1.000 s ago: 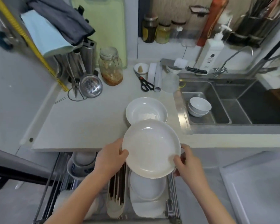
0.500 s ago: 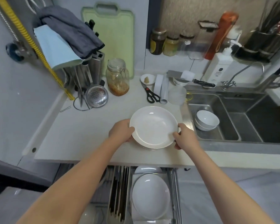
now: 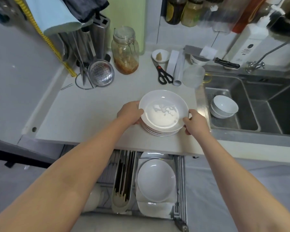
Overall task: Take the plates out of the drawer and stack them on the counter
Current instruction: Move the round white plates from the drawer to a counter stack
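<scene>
A stack of white plates [image 3: 163,113] sits on the pale counter [image 3: 84,114] near its front edge, beside the sink. My left hand [image 3: 130,113] grips the left rim of the top plate and my right hand [image 3: 193,122] holds its right rim. Below the counter the pull-out drawer [image 3: 181,181] stands open. In its rack lies another white plate [image 3: 156,180], with a further one partly hidden under the counter edge behind it and a white rectangular dish [image 3: 153,209] in front of it.
A steel sink [image 3: 251,104] with stacked white bowls [image 3: 223,108] lies right of the stack. Behind it are scissors [image 3: 163,73], a plastic cup [image 3: 192,76], a glass jar [image 3: 125,51] and a strainer [image 3: 101,74]. Chopsticks [image 3: 123,178] fill the drawer's middle slot.
Both hands carried the plate up from over the drawer and set it on the stack on the counter; they still hold its rim.
</scene>
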A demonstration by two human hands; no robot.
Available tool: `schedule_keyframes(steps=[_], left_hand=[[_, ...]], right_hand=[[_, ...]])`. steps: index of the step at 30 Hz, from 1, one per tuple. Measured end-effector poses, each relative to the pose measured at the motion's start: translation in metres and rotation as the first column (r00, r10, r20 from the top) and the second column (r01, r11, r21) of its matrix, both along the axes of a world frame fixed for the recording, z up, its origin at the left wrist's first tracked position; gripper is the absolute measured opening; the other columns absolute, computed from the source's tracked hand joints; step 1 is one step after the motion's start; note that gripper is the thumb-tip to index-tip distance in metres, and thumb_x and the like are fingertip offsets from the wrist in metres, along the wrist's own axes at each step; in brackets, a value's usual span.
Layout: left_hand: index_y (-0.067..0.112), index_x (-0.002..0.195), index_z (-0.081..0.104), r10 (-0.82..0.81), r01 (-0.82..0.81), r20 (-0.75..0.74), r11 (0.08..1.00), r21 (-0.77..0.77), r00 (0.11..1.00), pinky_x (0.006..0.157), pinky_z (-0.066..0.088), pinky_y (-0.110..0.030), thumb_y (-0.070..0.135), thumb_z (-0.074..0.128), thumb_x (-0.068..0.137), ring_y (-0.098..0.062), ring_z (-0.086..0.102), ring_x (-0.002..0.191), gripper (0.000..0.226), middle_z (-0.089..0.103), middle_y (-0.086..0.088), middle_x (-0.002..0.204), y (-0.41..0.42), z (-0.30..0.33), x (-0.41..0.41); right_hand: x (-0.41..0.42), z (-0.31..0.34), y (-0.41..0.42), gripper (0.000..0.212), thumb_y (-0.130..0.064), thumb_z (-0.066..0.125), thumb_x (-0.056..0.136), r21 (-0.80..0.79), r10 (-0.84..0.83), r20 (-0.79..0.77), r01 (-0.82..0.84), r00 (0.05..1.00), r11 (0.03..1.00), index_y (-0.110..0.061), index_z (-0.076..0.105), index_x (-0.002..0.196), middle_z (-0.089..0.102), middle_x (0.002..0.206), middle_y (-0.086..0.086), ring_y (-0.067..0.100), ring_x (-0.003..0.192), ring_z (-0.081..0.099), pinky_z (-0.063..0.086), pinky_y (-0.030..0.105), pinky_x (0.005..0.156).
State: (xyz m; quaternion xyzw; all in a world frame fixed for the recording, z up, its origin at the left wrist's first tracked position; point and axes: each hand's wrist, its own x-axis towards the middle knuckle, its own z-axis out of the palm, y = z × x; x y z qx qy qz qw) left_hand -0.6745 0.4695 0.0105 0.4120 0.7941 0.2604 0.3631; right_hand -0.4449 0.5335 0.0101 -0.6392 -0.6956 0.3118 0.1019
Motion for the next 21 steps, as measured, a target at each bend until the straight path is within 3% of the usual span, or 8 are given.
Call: schedule_keyframes(steps=[6, 10, 13, 16, 19, 21], left_hand=[[0.033, 0.098, 0.066, 0.009, -0.009, -0.002, 1.0, 0.003, 1.0, 0.062, 0.059, -0.039, 0.014, 0.041, 0.067, -0.022, 0.059, 0.043, 0.044, 0.061, 0.003, 0.053, 0.005, -0.01, 0.0], [0.035, 0.105, 0.064, 0.007, -0.007, -0.024, 1.0, 0.007, 1.0, 0.066, 0.061, -0.041, 0.016, 0.042, 0.068, -0.022, 0.061, 0.045, 0.047, 0.062, 0.005, 0.057, 0.004, -0.011, 0.0], [0.03, 0.113, 0.059, -0.001, 0.001, -0.068, 1.0, 0.005, 0.998, 0.074, 0.059, -0.044, 0.017, 0.043, 0.077, -0.025, 0.063, 0.055, 0.042, 0.063, 0.003, 0.064, 0.001, -0.01, 0.004], [0.023, 0.13, 0.046, 0.014, -0.014, -0.146, 1.0, 0.006, 0.989, 0.081, 0.054, -0.042, 0.035, 0.042, 0.091, -0.024, 0.065, 0.066, 0.041, 0.068, -0.004, 0.082, -0.012, -0.015, 0.01], [0.025, 0.138, 0.037, 0.021, -0.009, -0.248, 0.999, 0.048, 0.968, 0.085, 0.05, -0.042, 0.046, 0.038, 0.094, -0.027, 0.064, 0.094, 0.049, 0.068, -0.005, 0.099, -0.039, -0.022, 0.017], [0.026, 0.135, 0.039, 0.049, -0.011, -0.291, 0.992, 0.129, 0.956, 0.075, 0.048, -0.036, 0.046, 0.039, 0.094, -0.025, 0.062, 0.09, 0.046, 0.063, 0.004, 0.086, -0.068, -0.028, 0.024]], right_hand=[[-0.002, -0.009, 0.005, 0.036, -0.015, 0.042, 0.085, 0.009, -0.015, -0.011, 0.015, 1.0, 1.0, -0.013, 0.049, 0.121, 0.067, 0.07, 0.013, 0.028, 0.049, 0.061, 0.057, 0.046, 0.072], [-0.002, -0.011, 0.004, 0.038, -0.017, 0.042, 0.086, 0.019, -0.018, 0.013, 0.018, 1.0, 1.0, -0.015, 0.048, 0.123, 0.067, 0.07, 0.012, 0.03, 0.055, 0.064, 0.055, 0.041, 0.071], [-0.002, -0.012, 0.002, 0.039, -0.022, 0.04, 0.089, 0.012, -0.026, 0.015, 0.025, 1.0, 1.0, -0.015, 0.044, 0.128, 0.07, 0.083, 0.015, 0.035, 0.073, 0.068, 0.055, 0.042, 0.076], [0.004, -0.017, -0.01, 0.049, -0.039, 0.038, 0.095, 0.01, -0.051, -0.045, 0.051, 0.998, 0.999, -0.016, 0.037, 0.137, 0.069, 0.1, 0.015, 0.038, 0.092, 0.066, 0.052, 0.047, 0.086], [0.015, -0.024, -0.035, 0.052, -0.048, 0.036, 0.095, 0.044, -0.046, -0.077, 0.049, 0.996, 0.998, -0.018, 0.038, 0.137, 0.068, 0.088, 0.006, 0.034, 0.088, 0.066, 0.052, 0.043, 0.083], [0.026, -0.034, -0.059, 0.05, -0.048, 0.036, 0.095, 0.072, 0.002, -0.049, 0.002, 0.999, 0.997, -0.02, 0.041, 0.135, 0.064, 0.086, 0.0, 0.031, 0.088, 0.066, 0.049, 0.038, 0.078]])
